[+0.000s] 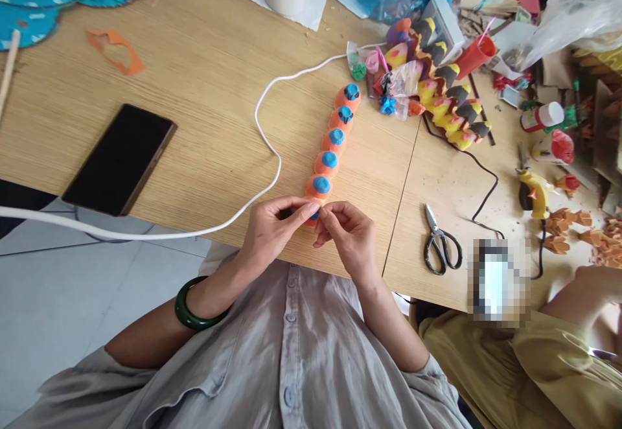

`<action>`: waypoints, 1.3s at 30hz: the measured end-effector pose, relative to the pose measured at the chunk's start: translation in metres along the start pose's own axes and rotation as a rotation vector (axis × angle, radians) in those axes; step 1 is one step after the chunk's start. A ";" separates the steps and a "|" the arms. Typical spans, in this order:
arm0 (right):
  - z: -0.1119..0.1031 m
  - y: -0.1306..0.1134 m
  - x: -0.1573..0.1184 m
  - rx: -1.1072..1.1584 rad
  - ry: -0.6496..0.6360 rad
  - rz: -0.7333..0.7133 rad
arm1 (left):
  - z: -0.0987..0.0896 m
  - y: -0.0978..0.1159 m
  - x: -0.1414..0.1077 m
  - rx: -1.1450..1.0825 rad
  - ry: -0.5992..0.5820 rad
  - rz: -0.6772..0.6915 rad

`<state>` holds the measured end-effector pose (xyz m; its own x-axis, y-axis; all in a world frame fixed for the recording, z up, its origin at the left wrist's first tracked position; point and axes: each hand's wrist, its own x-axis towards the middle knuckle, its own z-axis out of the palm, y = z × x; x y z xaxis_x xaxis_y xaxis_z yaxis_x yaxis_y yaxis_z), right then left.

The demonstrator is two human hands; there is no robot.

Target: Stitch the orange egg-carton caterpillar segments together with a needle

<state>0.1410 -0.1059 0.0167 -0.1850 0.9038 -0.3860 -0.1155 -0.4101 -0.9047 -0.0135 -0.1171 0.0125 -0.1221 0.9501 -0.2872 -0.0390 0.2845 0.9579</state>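
A strip of painted egg carton (326, 162) lies along the table, its orange bumps topped with blue patches. Dark curled bits sit on the two farthest bumps. At the near end, my left hand (276, 221) is closed in a pinch, thumb and index fingertips over the last bump. My right hand (346, 228) pinches from the other side, its fingertips almost meeting those of the left. Whatever is between the fingertips is too small or hidden to make out. The nearest bump is partly covered by both hands.
A black phone (119, 159) and white cable (272, 85) lie to the left. Black-handled scissors (440, 241), a yellow glue gun (534, 192) and painted carton pieces (449, 85) are on the right. Another person's arm (583, 296) is at lower right.
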 end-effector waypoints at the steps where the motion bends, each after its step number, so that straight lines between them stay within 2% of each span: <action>1: 0.000 0.000 0.000 -0.003 -0.001 0.005 | 0.000 0.000 0.000 0.006 0.004 0.001; 6: 0.002 0.001 -0.001 -0.014 -0.021 0.033 | 0.000 -0.002 0.001 0.018 0.042 -0.015; 22: 0.002 0.002 0.003 0.020 0.011 0.011 | 0.001 -0.003 0.003 -0.030 0.012 -0.032; 28: -0.001 -0.003 0.007 -0.041 0.028 -0.018 | 0.001 0.000 0.006 -0.014 0.015 -0.025; 33: -0.020 -0.015 0.036 -0.126 0.133 -0.157 | -0.005 0.000 0.007 0.088 0.069 0.012; 39: -0.040 -0.022 0.083 -0.135 0.162 -0.214 | -0.013 -0.010 0.005 0.183 0.068 0.061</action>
<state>0.1672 -0.0169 -0.0032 -0.0116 0.9803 -0.1974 -0.0019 -0.1974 -0.9803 -0.0264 -0.1164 0.0013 -0.1852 0.9573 -0.2219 0.1511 0.2509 0.9562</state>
